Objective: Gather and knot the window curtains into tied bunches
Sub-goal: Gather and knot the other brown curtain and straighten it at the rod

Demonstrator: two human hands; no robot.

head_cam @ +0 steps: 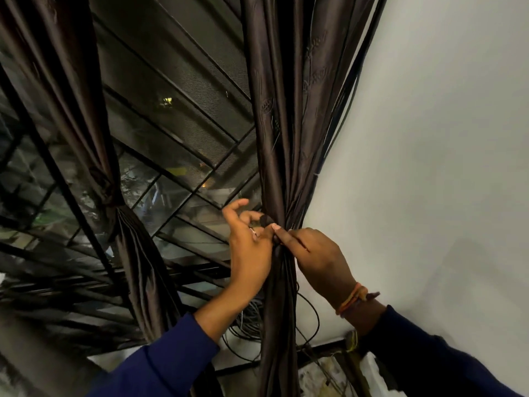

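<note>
So the right curtain (274,138) hangs near-vertical, dead between both hands at its cinched waist, the right hand (317,253) pinching the gathered fabric and the left hand (249,242) half-curled against it, equally close.

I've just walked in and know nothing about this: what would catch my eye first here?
Two hands meet at the middle: the left hand and right hand pinch the gathered waist of a dark brown curtain beside the white wall. At left hangs a second curtain, already knotted, against the window grille.
</note>
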